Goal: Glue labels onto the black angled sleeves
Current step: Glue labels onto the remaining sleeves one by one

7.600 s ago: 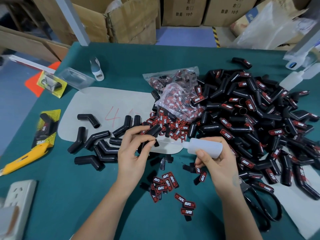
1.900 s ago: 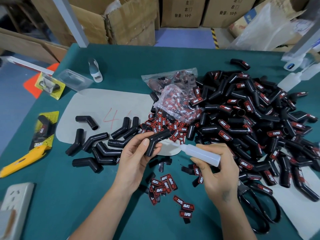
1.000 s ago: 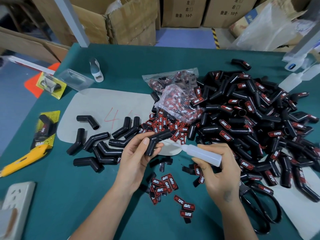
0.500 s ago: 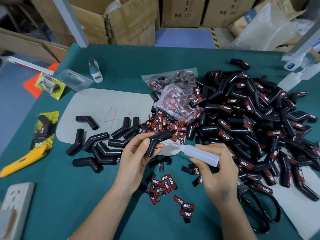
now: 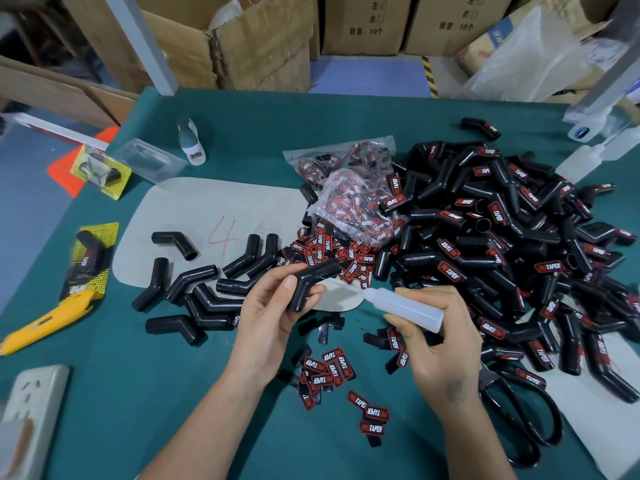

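My left hand [image 5: 268, 317] grips a bare black angled sleeve [image 5: 313, 280] above the green table, thumb on its bend. My right hand [image 5: 438, 344] holds a translucent glue bottle [image 5: 405, 306] with its thin nozzle pointing left, close to the sleeve's upper arm. Loose red-and-black labels [image 5: 327, 370] lie below my hands, and more labels [image 5: 329, 247] are heaped behind the sleeve. Several unlabelled sleeves [image 5: 207, 289] lie to the left. A big pile of labelled sleeves [image 5: 502, 244] fills the right side.
Clear bags of labels [image 5: 349, 188] sit at centre back. Black scissors [image 5: 519, 420] lie at lower right. A yellow utility knife [image 5: 45, 323], a power strip [image 5: 31, 417] and packaged sleeves [image 5: 90, 261] are at left. A grey sheet [image 5: 194, 216] covers part of the table.
Since the oldest frame my left hand has turned the sleeve so its upper arm points right. Over the last second both hands stay nearly still, nozzle near the sleeve.
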Available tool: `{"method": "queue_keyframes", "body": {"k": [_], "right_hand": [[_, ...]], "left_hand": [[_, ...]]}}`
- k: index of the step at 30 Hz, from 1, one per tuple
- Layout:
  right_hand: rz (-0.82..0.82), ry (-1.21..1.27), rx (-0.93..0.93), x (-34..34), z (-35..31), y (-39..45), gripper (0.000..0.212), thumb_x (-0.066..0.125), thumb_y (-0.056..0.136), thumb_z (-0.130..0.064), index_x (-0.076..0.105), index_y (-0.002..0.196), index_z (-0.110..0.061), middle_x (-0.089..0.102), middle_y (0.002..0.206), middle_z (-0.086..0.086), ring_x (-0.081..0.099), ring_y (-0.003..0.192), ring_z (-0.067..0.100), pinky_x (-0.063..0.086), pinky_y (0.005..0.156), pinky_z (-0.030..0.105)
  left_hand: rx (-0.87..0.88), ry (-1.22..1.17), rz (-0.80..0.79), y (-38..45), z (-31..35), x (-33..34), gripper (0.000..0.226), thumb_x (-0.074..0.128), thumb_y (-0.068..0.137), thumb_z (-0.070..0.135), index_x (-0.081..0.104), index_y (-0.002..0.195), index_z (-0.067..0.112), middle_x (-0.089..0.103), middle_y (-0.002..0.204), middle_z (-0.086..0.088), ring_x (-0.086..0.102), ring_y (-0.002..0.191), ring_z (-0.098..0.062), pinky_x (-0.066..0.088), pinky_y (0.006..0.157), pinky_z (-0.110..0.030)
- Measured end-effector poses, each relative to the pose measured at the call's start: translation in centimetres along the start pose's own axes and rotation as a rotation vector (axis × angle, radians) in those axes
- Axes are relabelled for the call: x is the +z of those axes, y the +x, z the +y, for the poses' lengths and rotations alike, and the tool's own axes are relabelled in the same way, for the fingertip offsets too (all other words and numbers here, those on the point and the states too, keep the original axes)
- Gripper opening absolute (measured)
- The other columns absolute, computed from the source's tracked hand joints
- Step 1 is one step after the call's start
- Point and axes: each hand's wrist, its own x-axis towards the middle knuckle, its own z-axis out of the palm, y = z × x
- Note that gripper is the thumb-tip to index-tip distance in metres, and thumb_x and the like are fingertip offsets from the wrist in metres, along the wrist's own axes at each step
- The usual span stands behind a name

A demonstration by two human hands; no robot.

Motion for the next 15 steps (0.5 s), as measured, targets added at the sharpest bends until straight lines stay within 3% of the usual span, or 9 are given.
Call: {"method": "queue_keyframes", "body": {"k": [8,12,15], "right_hand": [[0.013,0.000,0.008,0.04,-0.07,0.06,0.022,0.071,0.091,-0.024,0.065,0.111,-0.019,0.066,0.108,-0.006,0.063,0.101,0.004,0.044,0.085,0.009],[0.034,-0.008,0.033,-0.29,0.04,0.06,0.022,0.071,0.091,-0.026,0.065,0.111,-0.020,0.065,0.111,-0.015,0.063,0.103,0.005,0.044,0.087,0.012],[0.022,-0.005,0.031,-0.07,-0.02,0.02,0.022,0.071,0.091,-0.026,0.066,0.110,-0.017,0.066,0.107,-0.005,0.063,0.102,0.005,0.043,0.086,0.011]], "left_hand": [[0.004,0.000,0.000,-0.01,0.01,0.08,0.029,0.073,0.092,0.028,0.077,0.117,0.015,0.077,0.109,-0.021,0.078,0.100,-0.026,0.062,0.082,-0.025],[0.011,-0.006,-0.006,-0.05,-0.05,0.08,0.029,0.071,0.092,0.027,0.076,0.117,0.014,0.076,0.109,-0.023,0.077,0.101,-0.027,0.062,0.084,-0.026],[0.007,-0.006,0.000,-0.05,-0.08,0.20,0.029,0.072,0.091,0.028,0.077,0.116,0.014,0.077,0.107,-0.022,0.077,0.100,-0.027,0.062,0.083,-0.025]]}}
